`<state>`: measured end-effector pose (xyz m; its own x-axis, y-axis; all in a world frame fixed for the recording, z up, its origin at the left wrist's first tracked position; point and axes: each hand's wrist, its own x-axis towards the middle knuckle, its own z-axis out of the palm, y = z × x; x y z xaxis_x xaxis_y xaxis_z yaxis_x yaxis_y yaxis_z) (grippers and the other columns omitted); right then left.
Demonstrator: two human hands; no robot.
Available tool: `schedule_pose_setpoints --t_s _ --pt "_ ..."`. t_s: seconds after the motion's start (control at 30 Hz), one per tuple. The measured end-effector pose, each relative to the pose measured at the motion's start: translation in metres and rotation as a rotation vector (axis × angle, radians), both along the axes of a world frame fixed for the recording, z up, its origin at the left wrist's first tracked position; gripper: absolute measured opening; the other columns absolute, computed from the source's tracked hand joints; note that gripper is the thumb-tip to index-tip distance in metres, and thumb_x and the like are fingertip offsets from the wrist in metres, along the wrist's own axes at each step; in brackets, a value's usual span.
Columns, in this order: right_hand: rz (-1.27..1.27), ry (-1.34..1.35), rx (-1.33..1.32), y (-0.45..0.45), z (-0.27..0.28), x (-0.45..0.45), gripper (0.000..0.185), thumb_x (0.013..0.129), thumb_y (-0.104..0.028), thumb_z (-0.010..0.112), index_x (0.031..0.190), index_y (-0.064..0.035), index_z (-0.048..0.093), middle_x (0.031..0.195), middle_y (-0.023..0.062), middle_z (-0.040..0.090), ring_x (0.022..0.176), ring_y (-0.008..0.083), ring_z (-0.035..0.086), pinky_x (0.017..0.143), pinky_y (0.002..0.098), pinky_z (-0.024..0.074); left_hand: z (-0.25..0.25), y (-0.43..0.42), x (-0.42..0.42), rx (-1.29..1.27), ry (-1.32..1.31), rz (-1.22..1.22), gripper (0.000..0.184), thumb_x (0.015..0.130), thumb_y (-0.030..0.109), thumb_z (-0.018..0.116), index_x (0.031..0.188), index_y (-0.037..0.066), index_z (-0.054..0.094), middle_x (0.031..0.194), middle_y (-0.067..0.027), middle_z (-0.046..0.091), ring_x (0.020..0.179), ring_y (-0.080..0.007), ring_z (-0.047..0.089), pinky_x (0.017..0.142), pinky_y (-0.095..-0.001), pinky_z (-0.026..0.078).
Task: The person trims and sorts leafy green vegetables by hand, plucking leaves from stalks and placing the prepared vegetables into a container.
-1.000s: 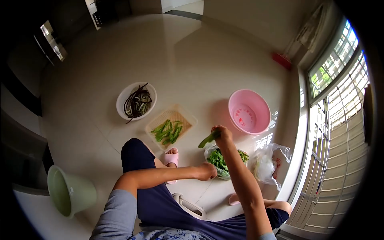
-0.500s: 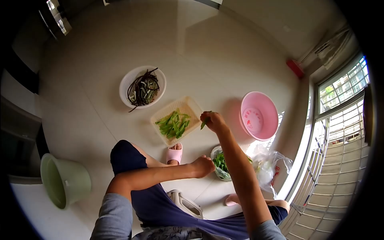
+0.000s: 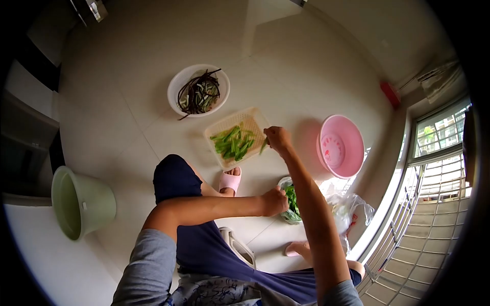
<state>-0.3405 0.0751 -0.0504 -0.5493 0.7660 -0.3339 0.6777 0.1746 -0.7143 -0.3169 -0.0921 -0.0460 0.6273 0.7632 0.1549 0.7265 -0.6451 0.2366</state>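
The right hand (image 3: pixel 278 138) pinches a green piece (image 3: pixel 264 146), its tip angled down just left of the fingers; a light grip near one end should avoid bruising it. Immediately left of that hand sits the basket (image 3: pixel 251 118) of cut greens (image 3: pixel 235 143), so a low, loose wrist seems best over its rim. Nearer the body, the left hand (image 3: pixel 275 201) is curled closed; I cannot tell whether anything is inside. Just right of it, the bag (image 3: pixel 292 218) of leaves (image 3: pixel 292 198) is best kept upright.
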Motion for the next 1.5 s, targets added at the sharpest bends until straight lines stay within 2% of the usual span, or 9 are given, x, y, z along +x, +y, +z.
schedule_pose_setpoints --t_s 0.13,0.27,0.47,0.67,0.83,1.0,1.27,1.37,1.5 --pt "-0.151 0.159 -0.272 -0.005 -0.009 -0.013 0.034 0.074 -0.023 0.053 0.098 0.002 0.052 0.066 0.013 0.058 0.064 0.0176 0.058 0.052 0.0252 0.0456 -0.013 -0.002 0.001 0.179 -0.156 0.007 0.009 0.062 0.015 0.049 0.054 0.012 0.049 0.059 -0.0004 0.045 0.062 -0.0182 0.043 0.059 -0.031 0.031" --pt "0.06 0.013 -0.173 0.009 -0.001 -0.005 0.044 0.077 -0.019 0.052 0.111 0.0063 0.04 0.098 0.016 0.052 0.079 0.0184 0.054 0.069 0.0273 0.0477 -0.003 0.001 -0.001 0.18 -0.104 -0.017 0.012 0.061 0.016 0.049 0.051 0.012 0.044 0.058 -0.0011 0.041 0.063 -0.0178 0.042 0.058 -0.0305 0.031" --pt "-0.195 0.422 -0.109 0.007 -0.011 0.136 0.02 0.075 -0.002 0.045 0.094 0.0039 0.051 0.085 0.0083 0.054 0.074 0.0155 0.055 0.06 0.0273 0.0492 0.01 0.015 0.004 0.051 -0.088 -0.15 0.007 0.06 0.013 0.048 0.053 0.011 0.049 0.059 -0.0034 0.047 0.064 -0.018 0.046 0.057 -0.0305 0.037" --pt "-0.535 -0.373 0.623 -0.076 -0.021 0.321 0.028 0.068 -0.011 0.056 0.095 -0.0028 0.052 0.092 0.0147 0.053 0.086 0.0247 0.052 0.076 0.0336 0.0393 0.03 0.018 0.014 -0.116 -0.116 -0.139 0.008 0.066 0.015 0.057 0.063 0.008 0.056 0.068 -0.0056 0.051 0.07 -0.0207 0.05 0.065 -0.032 0.041" --pt "-0.752 -0.964 0.288 -0.126 -0.012 0.436 0.034 0.067 -0.019 0.055 0.098 -0.0059 0.047 0.1 0.0104 0.05 0.101 0.0239 0.042 0.088 0.0483 0.0247 0.043 0.032 0.059 -0.488 -0.371 -0.051 0.01 0.068 0.014 0.058 0.071 0.005 0.061 0.067 -0.0084 0.054 0.064 -0.0206 0.054 0.059 -0.0304 0.043" --pt "-0.588 -1.003 0.171 -0.147 -0.049 0.49 0.016 0.07 -0.015 0.046 0.077 -0.0096 0.059 0.08 0.0102 0.059 0.087 0.0228 0.053 0.094 0.0509 0.0133 0.041 0.054 0.149 -0.915 -0.638 0.16 0.013 0.07 0.012 0.057 0.072 0.0 0.061 0.063 -0.0076 0.058 0.05 -0.0116 0.053 0.048 -0.0247 0.042" --pt "-0.538 -0.768 0.219 -0.163 -0.038 0.46 0.024 0.073 -0.014 0.04 0.072 -0.0085 0.063 0.074 0.0128 0.06 0.077 0.0239 0.058 0.082 0.0393 0.0327 -0.029 0.1 0.354 -1.279 -1.11 0.305 0.018 0.074 0.004 0.049 0.088 -0.004 0.057 0.075 -0.0053 0.057 0.06 -0.0131 0.056 0.054 -0.0246 0.046" --pt "-0.538 -0.732 0.21 -0.169 -0.024 0.459 0.018 0.068 -0.011 0.043 0.067 -0.0064 0.061 0.07 0.0142 0.059 0.072 0.026 0.058 0.072 0.0384 0.0391 -0.098 0.116 0.385 -0.776 -0.645 0.054 0.021 0.07 0.002 0.051 0.09 0.001 0.059 0.074 -0.0086 0.06 0.061 -0.018 0.058 0.058 -0.0285 0.046" --pt "-0.556 -0.633 0.304 -0.174 -0.018 0.46 0.013 0.062 -0.007 0.047 0.059 -0.002 0.058 0.064 0.0168 0.057 0.064 0.0293 0.058 0.059 0.0376 0.0447 -0.081 0.119 0.378 -0.518 -0.374 0.131 0.015 0.062 0.006 0.059 0.077 0.004 0.061 0.069 -0.0183 0.056 0.064 -0.0274 0.057 0.06 -0.0334 0.045"
